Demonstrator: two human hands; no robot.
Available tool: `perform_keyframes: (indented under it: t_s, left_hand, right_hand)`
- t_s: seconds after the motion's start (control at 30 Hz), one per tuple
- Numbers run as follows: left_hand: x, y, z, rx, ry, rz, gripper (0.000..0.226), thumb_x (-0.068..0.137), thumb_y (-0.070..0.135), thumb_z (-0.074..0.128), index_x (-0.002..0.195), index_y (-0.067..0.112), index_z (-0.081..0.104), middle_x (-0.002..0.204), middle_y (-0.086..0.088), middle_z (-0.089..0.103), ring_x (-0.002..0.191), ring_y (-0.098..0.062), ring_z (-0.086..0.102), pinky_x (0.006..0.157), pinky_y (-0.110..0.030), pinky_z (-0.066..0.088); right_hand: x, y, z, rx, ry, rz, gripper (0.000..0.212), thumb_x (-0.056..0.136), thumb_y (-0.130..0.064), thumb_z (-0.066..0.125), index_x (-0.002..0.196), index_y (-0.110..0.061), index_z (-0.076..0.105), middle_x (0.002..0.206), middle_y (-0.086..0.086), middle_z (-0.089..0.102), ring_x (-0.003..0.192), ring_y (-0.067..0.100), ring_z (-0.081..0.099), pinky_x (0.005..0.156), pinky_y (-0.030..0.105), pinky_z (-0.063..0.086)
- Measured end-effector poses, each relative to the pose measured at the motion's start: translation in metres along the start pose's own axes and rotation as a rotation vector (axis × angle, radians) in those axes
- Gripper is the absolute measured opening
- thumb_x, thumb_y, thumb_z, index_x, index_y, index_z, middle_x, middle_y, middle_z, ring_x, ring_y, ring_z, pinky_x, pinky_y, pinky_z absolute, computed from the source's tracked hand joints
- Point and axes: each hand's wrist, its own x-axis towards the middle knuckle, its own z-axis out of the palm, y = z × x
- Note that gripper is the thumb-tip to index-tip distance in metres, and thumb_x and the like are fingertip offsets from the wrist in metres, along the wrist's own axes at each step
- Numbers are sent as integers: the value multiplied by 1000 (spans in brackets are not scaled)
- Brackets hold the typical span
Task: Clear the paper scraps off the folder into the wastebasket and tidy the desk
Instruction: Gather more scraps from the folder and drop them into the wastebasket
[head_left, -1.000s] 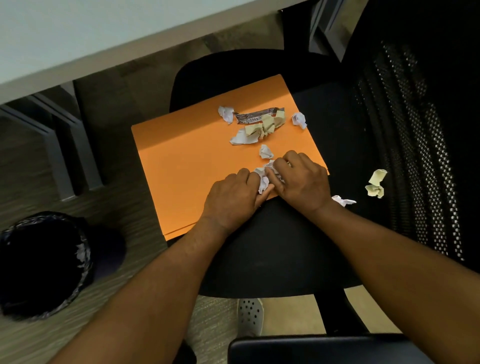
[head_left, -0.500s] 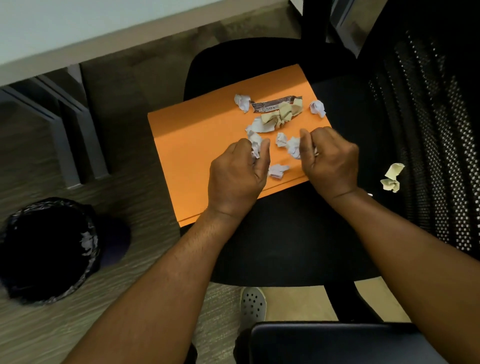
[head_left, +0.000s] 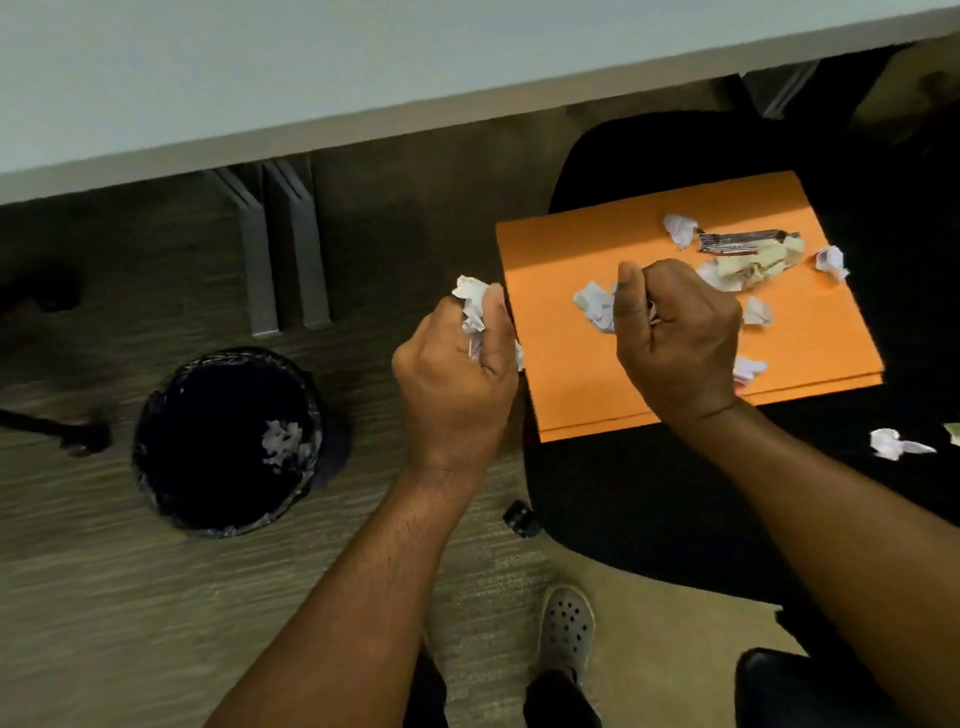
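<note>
A desk (head_left: 260, 78) runs along the top of the view, with the orange folder (head_left: 561, 384) lying on the black seat of a chair (head_left: 649, 493) just below its edge. A second ago both hands were down on the near edge of the folder, gathering scraps side by side; now the left hand (head_left: 457, 374) has drawn off the folder's left edge and hangs over the floor between the folder and the wastebasket (head_left: 156, 452), which stands well to the folder's left.

The left hand's fingers are curled shut around a wad of white paper (head_left: 472, 306), part of it sticking out above the thumb. The right hand (head_left: 675, 343) is over the middle of the folder, closed into a fist with the thumb raised; a sliver of paper seems to show between the fingers, but whether it holds a full handful cannot be told.

The shift suggests the first load is on its way to the wastebasket, where one crumpled piece (head_left: 280, 441) already lies inside near the rim closest to the folder.

Much remains. Loose scraps on the folder (head_left: 595, 306) sit just left of the right hand, and more lie near the folder's far right corner, among them a yellowish clump (head_left: 763, 262) and a dark printed strip (head_left: 737, 241). One white scrap (head_left: 893, 444) has come to rest off the folder, on the chair seat beyond its near right corner, and will need its own pickup.
</note>
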Motion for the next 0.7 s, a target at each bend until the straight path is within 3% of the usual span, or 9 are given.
perform_keyframes:
  t_s: [0.1,0.2,0.33,0.53,0.7]
  left_hand:
    - [-3,-38,-48,31,43,-52,36,101,24,51,74,3,63,59,-2,59,49,-12,57,47,-24,43]
    - [-11,-83,-96,103,96,-135,39,101,26,52,71,3,61,56,0,58,47,-12,55,46,-24,42]
    - [-22,-148,-156,202,147,-217,41,101,26,52,65,6,54,55,6,48,47,0,42,52,-9,31]
    - [-34,-254,-209,363,185,-350,45,101,33,50,64,7,51,53,2,46,45,-11,39,50,-16,25]
    - [-39,-326,-210,555,203,-531,45,99,35,52,69,1,57,56,-12,58,49,-16,42,52,-21,21]
  right_hand:
    - [-2,-55,40,102,-73,-69,39,102,-19,46,67,-2,52,61,5,42,54,14,36,50,28,24]
    - [-11,-109,85,175,-145,-113,40,102,-22,46,66,-5,52,66,-4,37,56,9,31,52,23,20]
    - [-25,-171,146,270,-223,-163,39,102,-20,49,66,-6,54,66,-6,38,51,9,35,51,17,21]
    - [-55,-240,244,359,-279,-119,39,101,-22,51,66,-6,54,61,1,44,49,15,40,43,32,33]
    - [-103,-269,317,289,-474,-190,38,99,-31,49,69,-10,59,63,6,56,50,25,53,42,33,40]
